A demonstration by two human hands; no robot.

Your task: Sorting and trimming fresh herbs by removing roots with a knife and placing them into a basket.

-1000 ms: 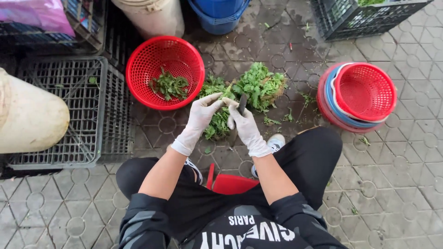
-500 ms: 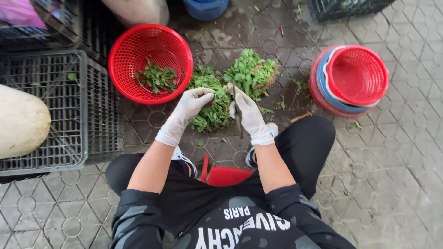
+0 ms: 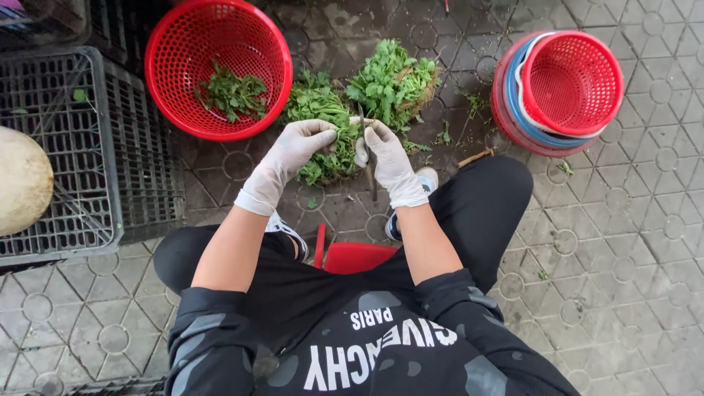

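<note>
1. Since the earlier frame the view has slid down and right; both hands sit close together as before.
2. Left hand (image 3: 304, 143) and right hand (image 3: 385, 150), gloved, both pinch a herb stem (image 3: 364, 128) over the near herb pile (image 3: 323, 121) on the paved floor (image 3: 623, 242).
3. Risk: thin stem could snap or slip from gloves.
4. A dark blade-like strip below the right hand is unclear; red basket (image 3: 218, 70) and crate (image 3: 59, 147) are cut off.

Damp grey patterned paving (image 3: 631, 242), dark plastic crates (image 3: 66, 147) alongside
</note>
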